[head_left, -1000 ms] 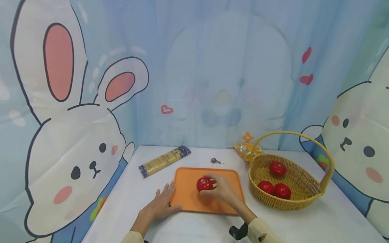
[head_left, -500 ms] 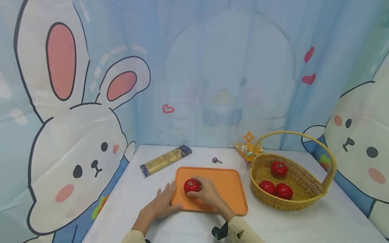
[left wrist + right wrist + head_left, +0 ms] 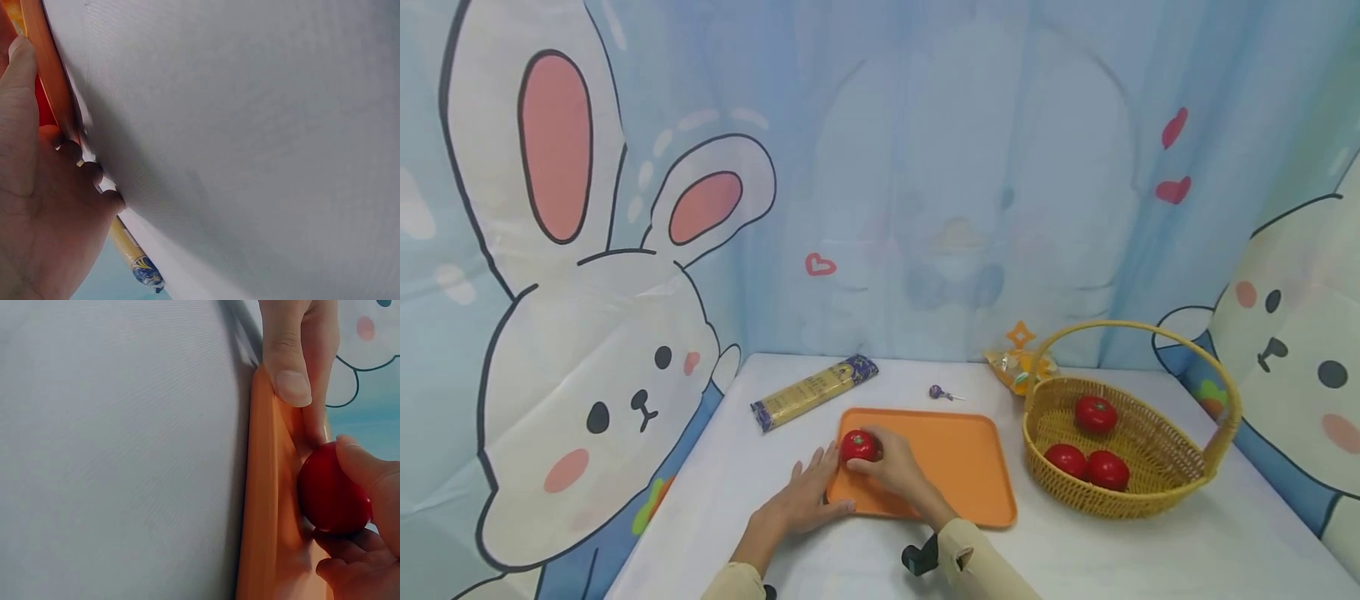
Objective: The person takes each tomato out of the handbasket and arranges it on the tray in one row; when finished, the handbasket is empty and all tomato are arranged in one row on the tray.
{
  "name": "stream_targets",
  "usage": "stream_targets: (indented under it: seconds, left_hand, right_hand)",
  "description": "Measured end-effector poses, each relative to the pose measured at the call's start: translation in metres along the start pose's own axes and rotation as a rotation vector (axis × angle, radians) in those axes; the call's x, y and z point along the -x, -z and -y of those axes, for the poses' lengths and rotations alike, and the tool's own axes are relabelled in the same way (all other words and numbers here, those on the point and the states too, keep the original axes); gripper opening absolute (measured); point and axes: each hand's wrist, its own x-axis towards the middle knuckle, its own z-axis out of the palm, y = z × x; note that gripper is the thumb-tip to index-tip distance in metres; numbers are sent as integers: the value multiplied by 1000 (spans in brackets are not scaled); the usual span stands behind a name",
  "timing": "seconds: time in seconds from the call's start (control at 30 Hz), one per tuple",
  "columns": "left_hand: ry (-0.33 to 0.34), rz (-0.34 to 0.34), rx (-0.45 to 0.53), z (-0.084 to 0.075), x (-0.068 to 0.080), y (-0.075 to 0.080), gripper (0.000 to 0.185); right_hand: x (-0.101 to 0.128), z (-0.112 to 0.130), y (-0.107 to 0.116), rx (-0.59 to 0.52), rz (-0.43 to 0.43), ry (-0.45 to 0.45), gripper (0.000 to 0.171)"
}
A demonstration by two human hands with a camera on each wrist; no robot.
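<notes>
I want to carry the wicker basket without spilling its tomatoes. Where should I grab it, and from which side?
Probably best to take the wicker basket by the top of its arched handle, coming straight down from above. The handle spans the basket across its middle, so a grip at the crown should keep it level, and the three tomatoes lie low inside, clear of it.

head: high, facing table [image 3: 1150, 550] | wrists: close, low | shared: tray [image 3: 955, 467] left edge
</notes>
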Motion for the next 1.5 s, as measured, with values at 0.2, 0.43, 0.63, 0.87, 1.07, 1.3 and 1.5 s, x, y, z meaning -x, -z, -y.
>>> stream_targets:
  seconds: [0.2,0.43,0.63,0.87,1.07,1.3,1.5]
  left_hand:
    - [10,7,11,0,-1,1,98]
    - [11,7,14,2,-2,-1,98]
    - [7,11,14,2,1,-1,99]
    - [3,10,20,2,1,-1,98]
    - [-10,12,8,0,0,0,99]
    - [-14,22,14,-2,1,0,99]
    - [-30,18,15,-2,1,1,98]
  right_hand:
    - [-3,5,-1,10,10,-21,68]
    - [-2,7,-1,-4,25,-72,74]
    - [0,5,11,-45,53,-70,80]
    - [12,24,105,79,216,76,61]
    - [28,-3,222,207,198,200,32]
    - [39,-87,298,356,-42,-57,53]
    - [41,-140,321,398,-156,-305,72]
